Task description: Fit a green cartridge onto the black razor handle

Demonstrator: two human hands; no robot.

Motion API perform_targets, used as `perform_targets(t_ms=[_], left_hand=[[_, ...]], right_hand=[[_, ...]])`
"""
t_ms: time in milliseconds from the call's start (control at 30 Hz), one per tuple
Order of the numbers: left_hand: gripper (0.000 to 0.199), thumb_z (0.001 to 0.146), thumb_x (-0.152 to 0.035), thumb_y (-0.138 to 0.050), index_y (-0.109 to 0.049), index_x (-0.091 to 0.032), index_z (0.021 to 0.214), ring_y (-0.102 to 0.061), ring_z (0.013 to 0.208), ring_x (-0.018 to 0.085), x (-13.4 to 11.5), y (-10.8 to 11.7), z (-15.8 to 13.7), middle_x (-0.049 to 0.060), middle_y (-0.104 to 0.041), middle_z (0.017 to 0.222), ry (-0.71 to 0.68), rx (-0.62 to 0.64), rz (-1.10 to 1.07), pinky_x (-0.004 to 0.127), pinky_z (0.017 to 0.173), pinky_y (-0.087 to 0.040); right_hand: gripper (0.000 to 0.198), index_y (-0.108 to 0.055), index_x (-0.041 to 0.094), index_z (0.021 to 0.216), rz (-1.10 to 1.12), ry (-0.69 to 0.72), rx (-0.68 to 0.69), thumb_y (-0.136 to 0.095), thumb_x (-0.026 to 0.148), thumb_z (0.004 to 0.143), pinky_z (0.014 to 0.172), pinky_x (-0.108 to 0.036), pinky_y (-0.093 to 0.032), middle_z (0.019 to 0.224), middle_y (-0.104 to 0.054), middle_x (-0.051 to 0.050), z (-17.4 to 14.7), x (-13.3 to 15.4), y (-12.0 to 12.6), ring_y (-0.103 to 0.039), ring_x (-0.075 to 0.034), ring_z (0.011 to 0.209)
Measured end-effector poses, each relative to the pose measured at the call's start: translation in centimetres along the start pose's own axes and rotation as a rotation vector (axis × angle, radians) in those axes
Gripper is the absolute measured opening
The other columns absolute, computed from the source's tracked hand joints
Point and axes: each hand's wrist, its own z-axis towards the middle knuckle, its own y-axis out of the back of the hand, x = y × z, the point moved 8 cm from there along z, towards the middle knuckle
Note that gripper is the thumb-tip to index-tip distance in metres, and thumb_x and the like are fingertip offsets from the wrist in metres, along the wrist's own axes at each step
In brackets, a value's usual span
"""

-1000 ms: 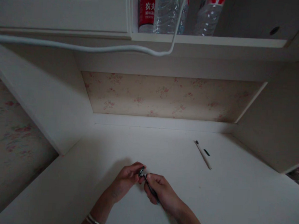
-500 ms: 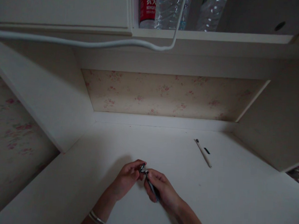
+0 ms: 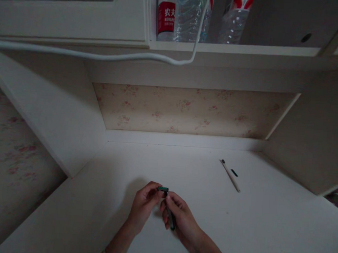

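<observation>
A razor [image 3: 171,217] is held low over the white desk, its dark handle slanting down between the fingers of my right hand [image 3: 182,216]. My left hand [image 3: 144,202] pinches the razor's head [image 3: 162,189], which shows a green strip along its top. The head sits at the upper end of the handle; whether it is locked on I cannot tell. Both hands are close together, fingertips nearly touching. To the right lies a slim white toothbrush [image 3: 230,176] with a dark head, and beside it a small dark strip-shaped piece [image 3: 234,172].
The white desk [image 3: 121,161] is bounded by side panels and a back wall with floral wallpaper [image 3: 183,112]. Overhead, a shelf holds plastic water bottles [image 3: 188,18]. A white tube-like arm [image 3: 104,56] crosses in front of the shelf.
The razor's head has turned, so its green strip now faces up and lies level. The handle has become steeper in my right hand. The view has tilted slightly upward.
</observation>
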Motion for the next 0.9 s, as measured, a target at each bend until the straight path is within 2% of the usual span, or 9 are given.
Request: perform_targets(t_ms=[133, 367, 567, 733, 900], left_hand=[[0.015, 0.081, -0.029, -0.060, -0.066, -0.016, 0.086, -0.055, 0.078, 0.015, -1.0, 0.3, 0.0, 0.003, -0.055, 0.084, -0.103, -0.052, 0.140, 0.024, 0.068, -0.043], [0.014, 0.080, -0.028, -0.060, -0.068, -0.017, 0.085, -0.057, 0.076, 0.015, -1.7, 0.6, -0.1, 0.004, -0.057, 0.084, -0.149, -0.104, 0.267, 0.024, 0.066, -0.045], [0.016, 0.081, -0.028, -0.058, -0.068, -0.017, 0.087, -0.057, 0.070, 0.015, -1.6, 0.7, -0.3, 0.005, -0.057, 0.086, -0.146, -0.108, 0.295, 0.024, 0.061, -0.046], [0.017, 0.081, -0.029, -0.059, -0.067, -0.017, 0.089, -0.054, 0.060, 0.011, -0.7, 0.8, -0.1, 0.005, -0.056, 0.087, -0.122, -0.118, 0.264, 0.022, 0.054, -0.045], [0.018, 0.081, -0.031, -0.059, -0.066, -0.017, 0.091, -0.052, 0.055, 0.008, -0.1, 0.8, -0.1, 0.004, -0.053, 0.090, -0.093, -0.114, 0.196, 0.021, 0.050, -0.045]], right_hand=[[0.031, -0.057, 0.014, 0.081, 0.017, -0.020, -0.018, -0.053, 0.043, 0.090, 0.037, -0.015, -0.036, 0.068, -0.055, 0.000, 0.2, -0.9, 0.3, -0.043, -0.005, 0.043], [0.033, -0.058, 0.014, 0.081, -0.030, -0.004, 0.004, -0.050, 0.044, 0.091, 0.042, -0.019, -0.035, 0.066, -0.056, -0.001, 0.3, -0.8, 0.2, -0.044, -0.007, 0.044], [0.026, -0.064, 0.018, 0.099, -0.090, 0.043, 0.010, -0.068, 0.035, 0.079, 0.057, -0.022, -0.036, 0.086, -0.057, -0.003, 0.3, -0.4, 0.1, -0.050, -0.010, 0.061], [0.024, -0.063, 0.018, 0.096, -0.098, 0.029, 0.055, -0.067, 0.035, 0.080, 0.057, -0.024, -0.037, 0.073, -0.055, -0.001, 0.1, -0.5, -0.3, -0.050, -0.013, 0.061], [0.025, -0.063, 0.017, 0.097, -0.086, 0.039, 0.064, -0.066, 0.036, 0.080, 0.058, -0.025, -0.037, 0.075, -0.055, -0.002, 0.2, -0.5, -0.4, -0.050, -0.013, 0.062]])
